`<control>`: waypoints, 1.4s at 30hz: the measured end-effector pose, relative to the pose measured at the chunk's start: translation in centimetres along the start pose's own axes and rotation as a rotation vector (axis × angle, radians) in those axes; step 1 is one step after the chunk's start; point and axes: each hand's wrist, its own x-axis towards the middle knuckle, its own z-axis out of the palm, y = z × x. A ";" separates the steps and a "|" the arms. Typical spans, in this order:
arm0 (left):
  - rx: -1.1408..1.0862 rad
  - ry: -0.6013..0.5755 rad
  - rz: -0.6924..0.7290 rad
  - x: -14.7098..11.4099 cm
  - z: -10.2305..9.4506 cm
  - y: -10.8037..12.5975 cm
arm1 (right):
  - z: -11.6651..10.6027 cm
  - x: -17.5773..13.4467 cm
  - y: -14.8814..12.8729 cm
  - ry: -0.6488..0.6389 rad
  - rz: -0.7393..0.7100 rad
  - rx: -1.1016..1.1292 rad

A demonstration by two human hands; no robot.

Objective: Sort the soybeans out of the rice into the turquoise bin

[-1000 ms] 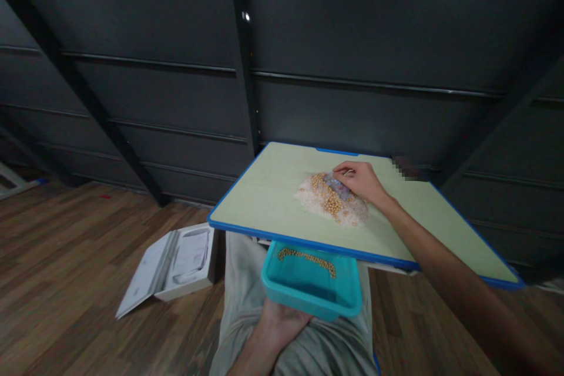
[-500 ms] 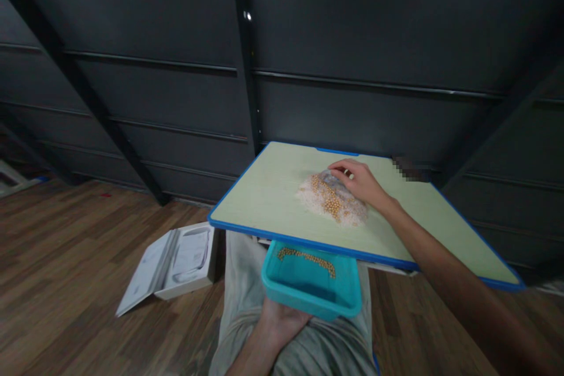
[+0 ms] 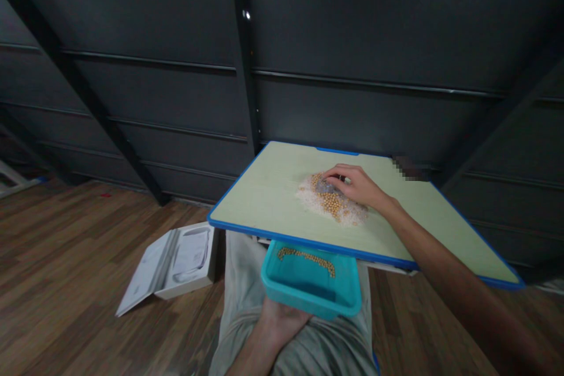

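A heap of white grains (image 3: pixel 311 195) mixed with yellow soybeans (image 3: pixel 331 204) lies on the pale green board (image 3: pixel 268 194) with a blue rim. Over the heap, my right hand (image 3: pixel 356 183) is closed with thumb and fingertips on a greyish see-through piece (image 3: pixel 325 186). That piece rests against the heap's upper part, and its exact kind cannot be made out. Below the board's front edge, my left hand (image 3: pixel 282 317) supports a turquoise plastic tray (image 3: pixel 311 301) from underneath. Along the tray's far side runs a row of soybeans (image 3: pixel 308 257). Most left-hand fingers are hidden under the tray.
An opened white box (image 3: pixel 189 258) with its lid folded out stands on the wooden floor (image 3: pixel 79 252) at the left. Dark wall panels (image 3: pixel 352 29) rise directly behind the board. A blurred dark object (image 3: pixel 409 168) sits at the board's far right edge.
My right hand has shifted slightly left and toward me, bringing the see-through piece lower onto the soybeans. The tray and my left hand have stayed in place.
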 end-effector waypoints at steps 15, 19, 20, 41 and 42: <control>0.001 -0.049 0.008 0.3 -0.1 0.0 | -0.2 -0.3 -0.9 -0.079 -0.053 -0.004; 0.018 -0.044 0.019 0.2 0.5 0.1 | -0.2 -0.3 -1.0 -0.053 -0.076 -0.023; 0.022 -0.049 0.021 0.2 0.5 0.2 | -0.2 -0.3 -1.1 -0.040 -0.077 -0.029; 0.037 0.003 0.021 0.4 -0.3 0.0 | 0.6 -0.4 -1.6 -0.107 -0.069 -0.002; 0.038 0.003 0.022 0.3 -0.3 0.1 | 0.6 -0.4 -1.6 -0.107 -0.058 0.006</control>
